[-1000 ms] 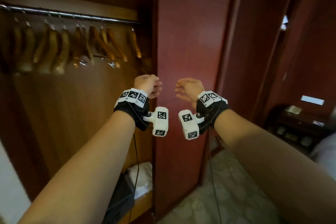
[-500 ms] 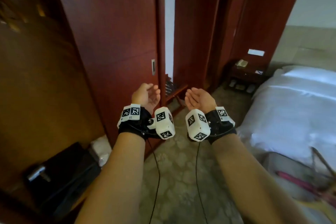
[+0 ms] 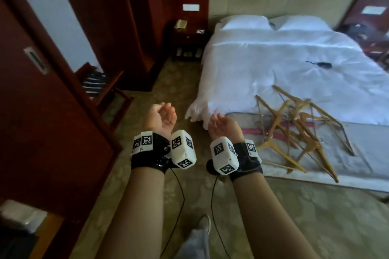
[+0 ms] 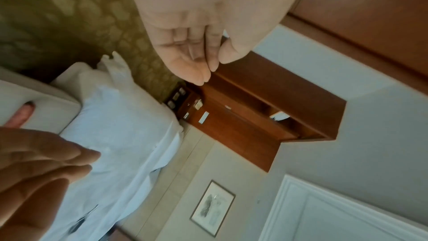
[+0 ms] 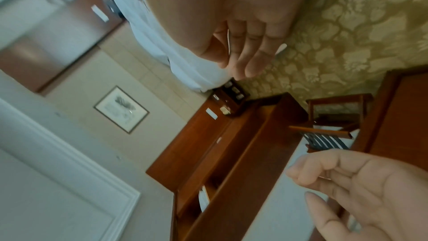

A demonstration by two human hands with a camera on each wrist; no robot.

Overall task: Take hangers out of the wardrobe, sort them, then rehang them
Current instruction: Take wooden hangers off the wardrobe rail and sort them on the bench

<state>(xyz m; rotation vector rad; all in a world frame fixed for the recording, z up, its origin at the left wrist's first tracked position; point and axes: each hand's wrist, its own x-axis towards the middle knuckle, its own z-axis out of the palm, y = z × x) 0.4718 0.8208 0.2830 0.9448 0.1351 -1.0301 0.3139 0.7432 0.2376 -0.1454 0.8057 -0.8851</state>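
A tangled pile of several wooden hangers lies on the grey foot end of the bed, right of my hands. My left hand and right hand hover side by side over the floor, palms facing each other, fingers relaxed, both empty. The left wrist view shows the left hand open with nothing in it. In the right wrist view the right hand is likewise open and empty. The right hand is a short way left of the hanger pile, not touching it. The wardrobe rail is out of view.
A red-brown wardrobe door stands close on the left. Behind it sits a wooden luggage rack, and a nightstand by the bed's head. A small black object lies on the white duvet. Patterned carpet runs between door and bed.
The view has swung right, from the wardrobe rail with its hanging hangers to the bed and the hanger pile. Both hands have stayed empty in front of me.
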